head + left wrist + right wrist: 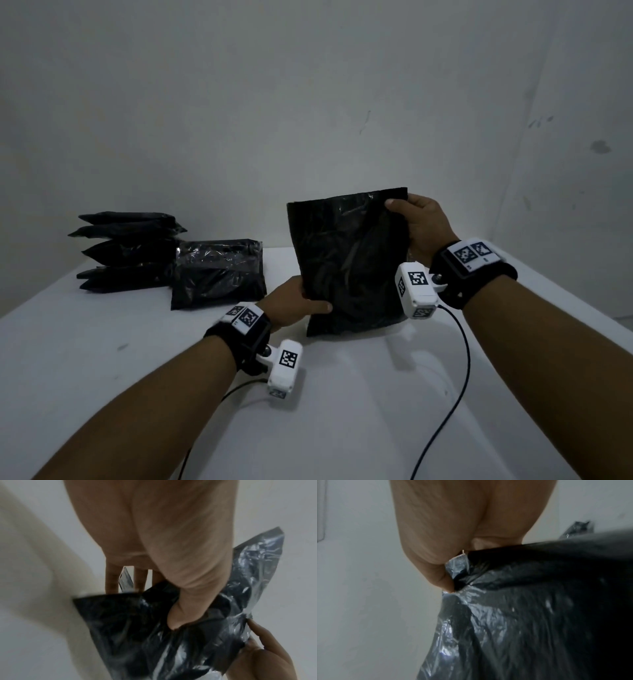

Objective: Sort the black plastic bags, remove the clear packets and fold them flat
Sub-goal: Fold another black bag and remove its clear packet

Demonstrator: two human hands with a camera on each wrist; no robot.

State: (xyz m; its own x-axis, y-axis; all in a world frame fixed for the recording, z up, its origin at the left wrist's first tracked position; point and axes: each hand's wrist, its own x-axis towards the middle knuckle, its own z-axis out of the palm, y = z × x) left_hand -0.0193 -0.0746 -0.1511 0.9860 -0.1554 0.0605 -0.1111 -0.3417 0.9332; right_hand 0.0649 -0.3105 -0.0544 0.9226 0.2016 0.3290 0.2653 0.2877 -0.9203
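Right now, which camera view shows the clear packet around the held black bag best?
The left wrist view: the clear packet glints around the black bag, with the left hand gripping it. The right wrist view shows its crinkled film at the right hand. In the head view the bundle just looks black.

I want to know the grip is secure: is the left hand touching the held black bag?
Touching. The left wrist view shows the left hand pinching the held black bag, thumb pressed into the plastic.

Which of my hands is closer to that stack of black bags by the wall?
Left. The left hand grips the held bag's lower edge, just right of the stack; the right hand pinches its far top corner.
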